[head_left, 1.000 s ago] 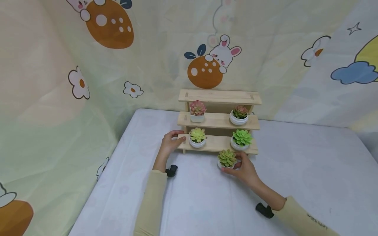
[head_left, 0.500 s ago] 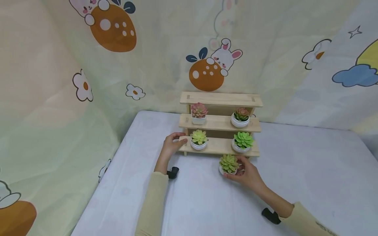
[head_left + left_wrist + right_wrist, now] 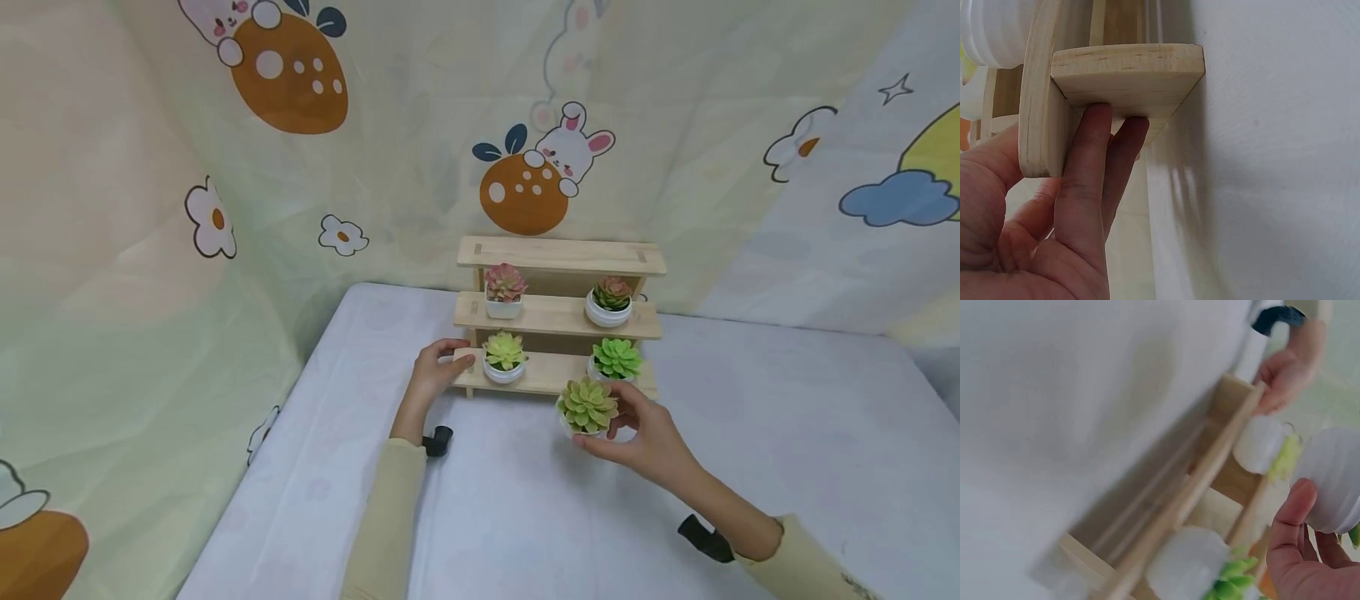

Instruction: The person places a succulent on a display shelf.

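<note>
A three-tier wooden plant stand point(image 3: 558, 253) stands at the back of the table. My left hand point(image 3: 432, 375) grips the left end of its lowest shelf, thumb on top and fingers underneath, as the left wrist view shows. My right hand point(image 3: 652, 429) pinches a white-potted green succulent point(image 3: 587, 406) by its pot point(image 3: 1330, 481), raised above the table in front of the stand. On the lowest shelf sit a yellow-green succulent point(image 3: 504, 352) at left and a bright green succulent point(image 3: 617, 358) at right. The middle shelf bears a pink succulent point(image 3: 505, 283) and a reddish-green succulent point(image 3: 611, 296).
A white cloth covers the table point(image 3: 495, 517). Behind the stand and at the left hangs a printed curtain point(image 3: 405, 150) with rabbits and flowers. Black wrist straps point(image 3: 437, 442) sit on both wrists.
My right hand has lifted the succulent off the table and brought it slightly right, now partly in front of the bright green one. My left hand keeps its grip on the shelf end.
</note>
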`<action>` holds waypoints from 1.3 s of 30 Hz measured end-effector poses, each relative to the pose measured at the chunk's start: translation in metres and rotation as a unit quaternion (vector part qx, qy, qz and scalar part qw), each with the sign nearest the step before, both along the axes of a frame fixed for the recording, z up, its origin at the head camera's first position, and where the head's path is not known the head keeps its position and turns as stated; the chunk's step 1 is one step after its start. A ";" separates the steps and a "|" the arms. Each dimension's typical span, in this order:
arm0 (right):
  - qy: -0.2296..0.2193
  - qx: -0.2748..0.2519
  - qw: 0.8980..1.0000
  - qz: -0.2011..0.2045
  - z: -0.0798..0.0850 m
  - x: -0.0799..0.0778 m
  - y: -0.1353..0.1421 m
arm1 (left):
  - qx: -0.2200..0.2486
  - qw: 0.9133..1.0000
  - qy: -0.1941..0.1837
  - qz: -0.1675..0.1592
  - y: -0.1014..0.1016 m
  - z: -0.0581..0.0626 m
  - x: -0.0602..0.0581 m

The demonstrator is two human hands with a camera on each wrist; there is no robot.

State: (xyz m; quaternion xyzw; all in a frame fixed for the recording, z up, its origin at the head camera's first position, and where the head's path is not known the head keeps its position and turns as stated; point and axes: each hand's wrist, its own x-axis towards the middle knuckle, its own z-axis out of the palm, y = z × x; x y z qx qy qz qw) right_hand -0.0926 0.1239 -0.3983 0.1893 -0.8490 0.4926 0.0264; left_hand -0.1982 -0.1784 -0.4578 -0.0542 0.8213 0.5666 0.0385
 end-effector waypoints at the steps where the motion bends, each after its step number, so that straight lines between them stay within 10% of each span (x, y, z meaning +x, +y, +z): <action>1: 0.012 -0.005 1.000 0.000 0.006 -0.003 0.001 | 0.000 1.000 0.001 0.001 0.000 0.001 0.000; 19: 0.072 -0.014 0.996 -0.041 0.084 -0.065 0.006 | 0.006 1.000 0.013 -0.007 -0.002 -0.001 0.003; 39: -0.045 0.064 0.992 -0.098 0.106 -0.159 -0.024 | 0.005 1.000 0.006 -0.002 -0.005 -0.002 0.004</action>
